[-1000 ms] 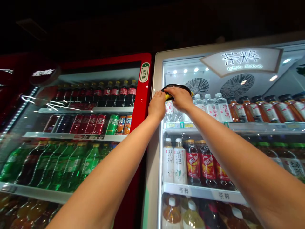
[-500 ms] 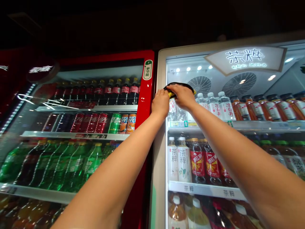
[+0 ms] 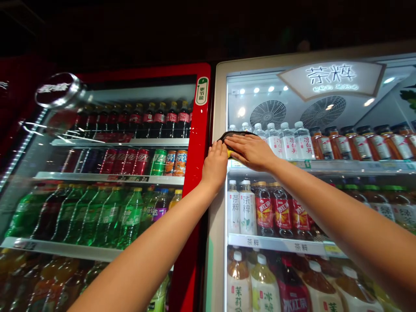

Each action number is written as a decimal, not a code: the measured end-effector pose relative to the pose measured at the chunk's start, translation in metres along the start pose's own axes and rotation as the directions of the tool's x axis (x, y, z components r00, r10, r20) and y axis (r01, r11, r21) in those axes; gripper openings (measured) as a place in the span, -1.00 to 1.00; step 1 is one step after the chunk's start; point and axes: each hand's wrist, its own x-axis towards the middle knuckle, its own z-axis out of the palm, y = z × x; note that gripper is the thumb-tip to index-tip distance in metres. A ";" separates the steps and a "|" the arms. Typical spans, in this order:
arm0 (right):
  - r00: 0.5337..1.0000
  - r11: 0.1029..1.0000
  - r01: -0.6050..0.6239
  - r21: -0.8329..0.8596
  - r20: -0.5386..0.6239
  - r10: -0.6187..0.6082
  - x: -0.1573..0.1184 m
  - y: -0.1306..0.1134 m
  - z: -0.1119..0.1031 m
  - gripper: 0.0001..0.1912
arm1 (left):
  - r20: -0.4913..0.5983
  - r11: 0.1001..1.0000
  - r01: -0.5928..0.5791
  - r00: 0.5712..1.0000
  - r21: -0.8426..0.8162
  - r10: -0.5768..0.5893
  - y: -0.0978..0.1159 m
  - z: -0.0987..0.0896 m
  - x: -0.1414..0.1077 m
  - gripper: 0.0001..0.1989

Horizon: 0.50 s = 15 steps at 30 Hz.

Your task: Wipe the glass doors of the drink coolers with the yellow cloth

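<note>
A black cloth with a yellow part (image 3: 222,137) is pressed against the pale frame and glass of the right-hand drinks cooler (image 3: 217,95). My right hand (image 3: 251,151) lies over it, fingers together and pointing left, holding it to the door. Beside it, my left hand (image 3: 215,167) points upward, its fingertips at the cloth's left edge over the door frame. Both arms are stretched out and raised. The hands hide most of the cloth, and its underside cannot be seen.
Behind the right cooler's glass, clear water bottles (image 3: 287,141) and tea bottles (image 3: 264,210) line the shelves beneath a lit sign (image 3: 331,80). At left, a red-framed cooler (image 3: 198,125) holds cola bottles (image 3: 160,119), cans and green bottles (image 3: 108,216). A dark gap separates the coolers.
Both hands and the cloth have slid down and slightly left along the door, toward the frame. The left hand now points more upright.
</note>
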 end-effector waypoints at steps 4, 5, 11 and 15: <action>0.982 0.988 -0.143 -0.067 -0.131 0.133 0.022 0.007 0.002 -0.57 | 0.028 0.998 0.061 0.998 0.007 -0.061 0.004 -0.010 0.029 -0.48; 0.970 0.978 -0.194 -0.073 -0.163 0.180 0.029 0.007 0.003 -0.59 | 0.026 0.996 0.083 0.996 0.011 -0.083 0.003 -0.012 0.033 -0.49; 0.959 0.977 -0.211 0.038 -0.184 0.215 0.032 0.005 0.005 -0.57 | -0.012 0.990 0.136 0.991 0.036 -0.136 0.007 -0.013 0.019 -0.55; 0.976 0.988 -0.147 0.048 -0.153 0.153 -0.002 0.007 -0.006 -0.67 | 0.001 0.992 0.113 0.994 0.051 -0.114 0.028 -0.008 -0.012 -0.55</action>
